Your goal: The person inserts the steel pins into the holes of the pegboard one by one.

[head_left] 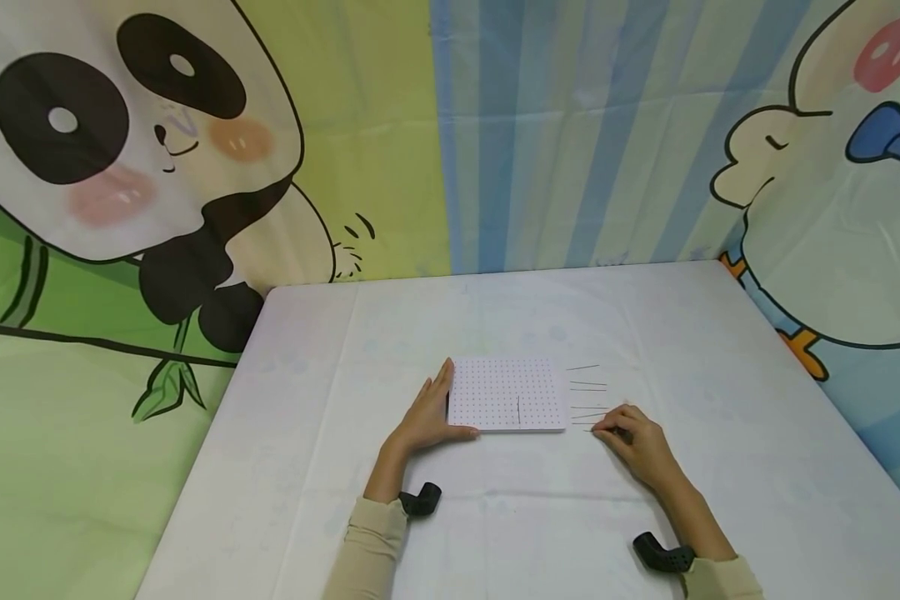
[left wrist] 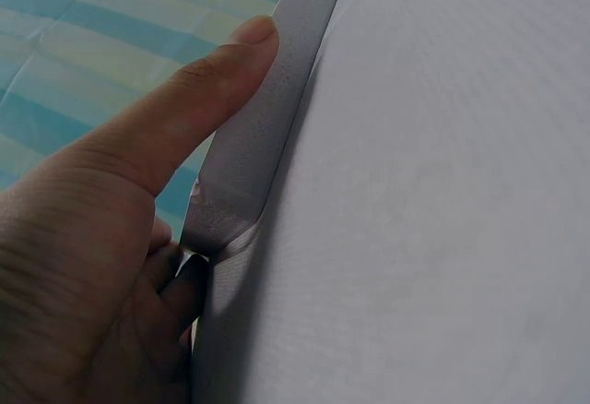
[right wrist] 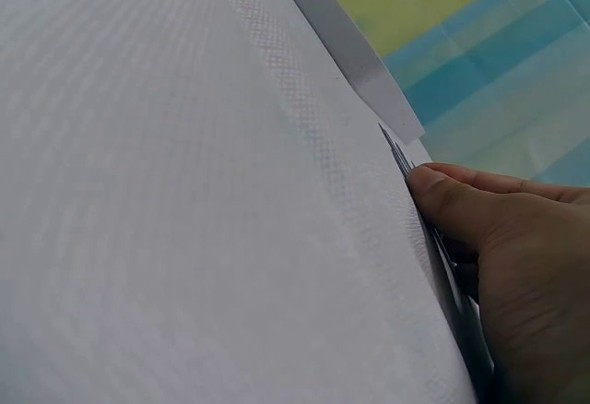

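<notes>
A white board [head_left: 495, 396] with rows of small holes lies on the table. One thin dark rod [head_left: 518, 410] stands up from its front right part. My left hand [head_left: 426, 417] is spread around the board's near left corner, fingers straight along the left side, thumb along the front edge. That thumb [left wrist: 207, 86] lies against the board's side [left wrist: 249, 136] in the left wrist view. To the right of the board, my right hand [head_left: 637, 442] pinches the nearest thin dark rod [head_left: 588, 431] between thumb and fingertips, low at the tabletop.
Several more thin rods [head_left: 588, 389] lie spaced out in a column right of the board, roughly parallel. The table [head_left: 495, 517] has a white cloth with creases. Behind it hangs a cartoon-printed curtain [head_left: 555, 133]. Black wrist mounts [head_left: 422, 500] sit on both forearms.
</notes>
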`<action>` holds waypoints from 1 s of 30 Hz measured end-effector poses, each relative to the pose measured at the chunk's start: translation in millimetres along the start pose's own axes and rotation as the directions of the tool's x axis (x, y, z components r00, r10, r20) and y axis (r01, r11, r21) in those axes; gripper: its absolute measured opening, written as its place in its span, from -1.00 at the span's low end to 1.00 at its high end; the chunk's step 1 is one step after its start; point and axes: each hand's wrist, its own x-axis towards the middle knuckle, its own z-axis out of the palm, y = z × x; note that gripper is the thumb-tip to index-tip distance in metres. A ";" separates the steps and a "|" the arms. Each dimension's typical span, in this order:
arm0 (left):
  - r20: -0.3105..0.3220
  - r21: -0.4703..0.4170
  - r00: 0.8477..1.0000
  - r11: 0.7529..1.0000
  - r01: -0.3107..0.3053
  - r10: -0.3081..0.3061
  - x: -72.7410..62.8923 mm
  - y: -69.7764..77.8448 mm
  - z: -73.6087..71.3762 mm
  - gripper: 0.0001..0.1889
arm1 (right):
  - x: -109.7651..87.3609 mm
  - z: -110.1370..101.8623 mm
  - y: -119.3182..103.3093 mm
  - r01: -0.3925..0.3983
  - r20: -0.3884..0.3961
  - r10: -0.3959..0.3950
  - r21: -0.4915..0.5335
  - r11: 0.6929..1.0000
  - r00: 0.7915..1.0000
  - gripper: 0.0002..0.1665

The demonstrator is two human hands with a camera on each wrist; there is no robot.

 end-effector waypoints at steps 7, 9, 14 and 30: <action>-0.011 -0.010 1.000 1.000 -0.008 0.008 -0.1 -0.3 -0.5 0.38 | 2.3 -3.0 -3.2 -0.087 0.001 0.087 0.067 0.994 0.996 -0.79; -0.007 -0.008 1.000 1.000 -0.011 0.011 -0.5 -0.7 -0.1 0.39 | 2.6 -3.7 -5.2 -0.127 -0.011 0.129 0.125 0.984 0.992 -0.81; -0.011 -0.022 1.000 1.000 -0.019 0.019 -1.7 -0.7 0.8 0.38 | 10.0 -1.0 -10.7 -0.193 0.002 0.209 0.386 0.902 0.978 -0.88; -0.010 -0.036 1.000 0.999 -0.022 0.022 -3.7 0.1 -0.4 0.38 | 72.0 58.5 -61.2 -0.111 -0.043 0.182 0.649 0.753 0.982 -0.87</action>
